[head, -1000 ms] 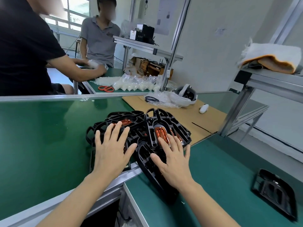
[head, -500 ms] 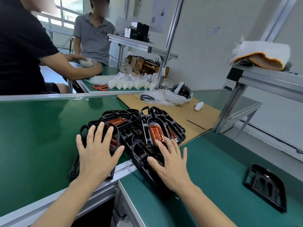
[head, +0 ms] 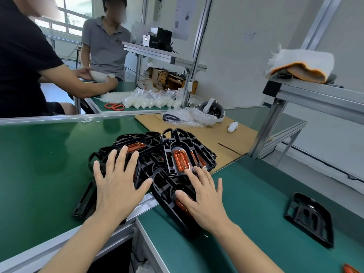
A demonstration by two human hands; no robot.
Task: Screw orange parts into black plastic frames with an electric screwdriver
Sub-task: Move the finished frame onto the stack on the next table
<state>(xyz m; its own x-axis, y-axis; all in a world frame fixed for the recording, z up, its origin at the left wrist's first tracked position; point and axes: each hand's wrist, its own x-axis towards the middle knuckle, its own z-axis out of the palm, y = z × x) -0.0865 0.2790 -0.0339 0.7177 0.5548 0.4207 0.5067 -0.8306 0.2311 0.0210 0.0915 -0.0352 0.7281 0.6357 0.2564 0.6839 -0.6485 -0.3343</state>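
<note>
Heap of black ribbed plastic frames w/ glossy orange oblong inserts (head: 157, 166) sits at bench-corner seam. Left hand (head: 118, 186) & right hand (head: 204, 198) press flat, fingers spread, gripping nothing. Step looks like sorting; next: pick one frame. No electric screwdriver visible.

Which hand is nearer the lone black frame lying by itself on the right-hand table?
Right. The right hand lies flat on the frame pile, apart from the lone black frame off to its right; the left hand rests farther left on the pile.
</note>
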